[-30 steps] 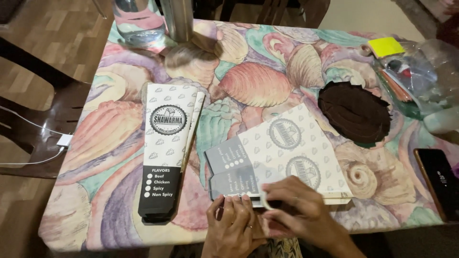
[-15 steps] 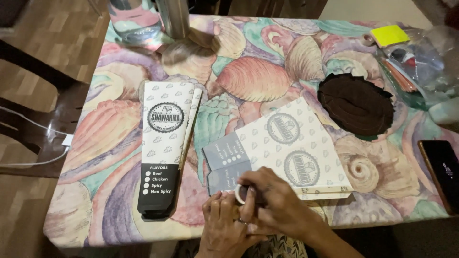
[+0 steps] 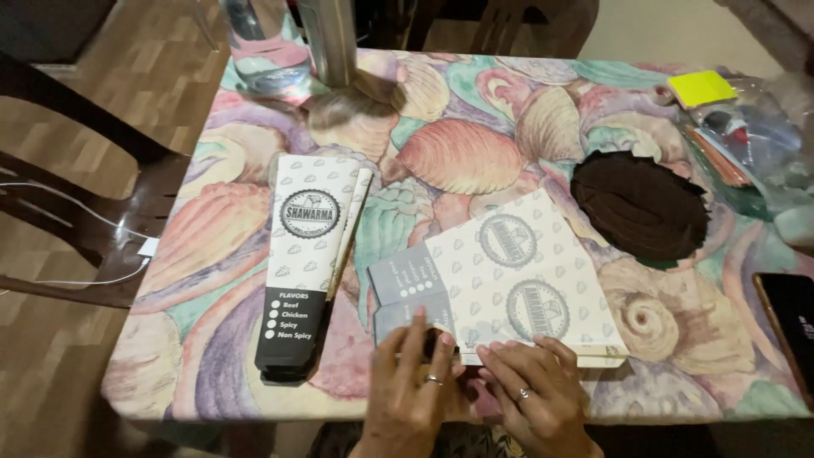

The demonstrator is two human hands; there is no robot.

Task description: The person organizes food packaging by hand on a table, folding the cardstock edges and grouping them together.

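Note:
A flat white-and-grey printed cardboard food box [image 3: 509, 276] lies near the table's front edge. My left hand [image 3: 415, 386] rests with spread fingers on its near left corner, by the grey flap. My right hand [image 3: 534, 399] lies flat beside it, fingertips touching the box's near edge. Both hands wear a ring. Left of them, a folded tall white-and-black carton sleeve [image 3: 307, 259] lies flat and untouched.
The table wears a shell-patterned cloth [image 3: 212, 254]. A dark brown round mat [image 3: 642, 206] sits at right, a black phone [image 3: 788, 318] at the right edge, a yellow note pad [image 3: 700, 87] and plastic-wrapped items at far right. A bottle [image 3: 259, 38] and metal cylinder [image 3: 329, 38] stand at the back. A dark chair [image 3: 76, 212] is at left.
My hands shifted along the box's near edge. The right hand, earlier overlapping the left, now lies flat beside it, and the left hand's fingers are spread on the corner.

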